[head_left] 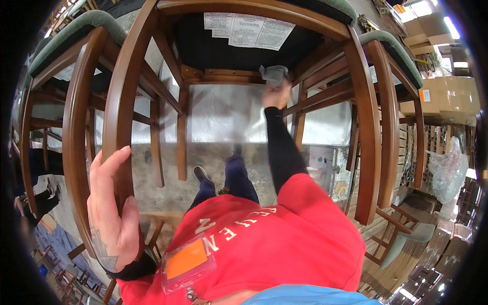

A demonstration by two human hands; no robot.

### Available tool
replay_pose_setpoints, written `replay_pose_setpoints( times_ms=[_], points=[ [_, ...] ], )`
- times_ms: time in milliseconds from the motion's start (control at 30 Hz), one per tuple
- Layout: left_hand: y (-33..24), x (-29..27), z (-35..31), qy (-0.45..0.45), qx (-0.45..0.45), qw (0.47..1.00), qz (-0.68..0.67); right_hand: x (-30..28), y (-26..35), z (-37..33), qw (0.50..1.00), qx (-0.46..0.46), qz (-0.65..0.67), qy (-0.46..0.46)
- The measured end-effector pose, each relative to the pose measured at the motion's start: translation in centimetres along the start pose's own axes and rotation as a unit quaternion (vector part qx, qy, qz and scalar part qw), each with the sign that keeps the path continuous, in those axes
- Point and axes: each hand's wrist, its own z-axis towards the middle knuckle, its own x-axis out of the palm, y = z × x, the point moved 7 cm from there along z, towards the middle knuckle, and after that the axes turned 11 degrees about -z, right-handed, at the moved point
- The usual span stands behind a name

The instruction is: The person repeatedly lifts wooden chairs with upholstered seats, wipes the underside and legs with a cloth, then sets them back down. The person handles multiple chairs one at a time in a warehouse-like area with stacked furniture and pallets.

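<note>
A brown wooden chair (254,7) is tipped up before me, with its legs toward me and its dark seat underside showing. My left hand (114,208) is at its left leg (124,91), the fingers on one side and the thumb on the other, loosely round the wood. My right hand (277,95) reaches in under the seat, closed on a crumpled grey cloth (274,74). The cloth is near the right end of the frame's inner rail (229,76). Printed paper sheets (249,30) are fixed to the dark underside.
Similar chairs with grey-green padded seats stand close on the left (84,43) and right (394,56). Behind the chair is a silvery sheet-covered surface (218,117). Cardboard boxes (442,99), a clear plastic bag (447,173) and stacked cardboard lie at the right. Another person's dark-clothed legs (46,162) show at far left.
</note>
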Motion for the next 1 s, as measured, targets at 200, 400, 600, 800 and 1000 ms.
replay_pose_setpoints(
  times_ms=[200, 400, 600, 800, 1000],
  points=[
    [0.8, 0.3, -0.8, -0.023, -0.088, 0.992, -0.085, 13.4, 6.7, -10.7, 0.952, -0.103, -0.213, 0.195],
    [0.7, 0.6, 0.1, -0.042, -0.070, 0.988, -0.128, 16.9, 10.5, -13.0, 0.832, -0.310, -0.311, 0.339],
    [0.6, 0.0, -0.5, 0.014, -0.038, 0.996, -0.074, 3.2, 3.3, -1.8, 0.880, -0.270, -0.371, 0.124],
    [1.3, 0.9, 0.7, 0.025, -0.020, 0.996, -0.087, 10.1, 4.3, -6.9, 0.891, -0.157, -0.387, 0.178],
    [1.5, 0.7, 0.7, 0.017, -0.058, 0.989, -0.137, 16.1, 9.5, -10.5, 0.811, -0.309, -0.342, 0.360]
  ],
)
